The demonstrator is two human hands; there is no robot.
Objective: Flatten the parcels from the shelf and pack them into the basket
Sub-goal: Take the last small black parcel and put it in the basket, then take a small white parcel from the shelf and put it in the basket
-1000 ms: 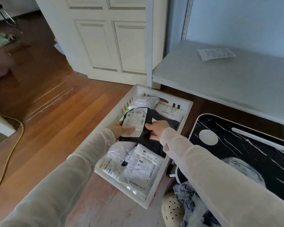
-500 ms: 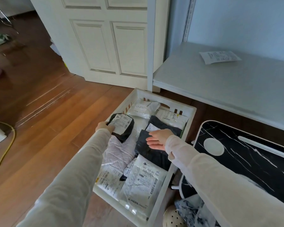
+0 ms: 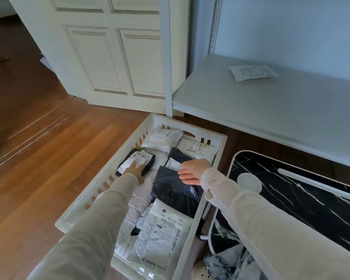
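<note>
A white slatted basket (image 3: 101,184) stands on the wooden floor, holding several flat parcels. My left hand (image 3: 134,170) presses with flat fingers on a small black parcel (image 3: 129,158) with a white label, by the basket's left wall. My right hand (image 3: 193,170) hovers open, palm down, just above a large dark parcel (image 3: 174,188) in the middle. A white labelled parcel (image 3: 162,235) lies at the near end. One white parcel (image 3: 251,72) lies on the pale shelf (image 3: 271,112).
A white panelled door (image 3: 109,57) stands behind the basket. To the right is a black marbled board (image 3: 301,203) with a white disc. A pale clog (image 3: 200,272) and patterned cloth lie at the bottom. Bare wooden floor stretches to the left.
My left hand carried the small black parcel from the middle to the basket's left side and laid it flat. My right hand let go and lifted off the dark parcel.
</note>
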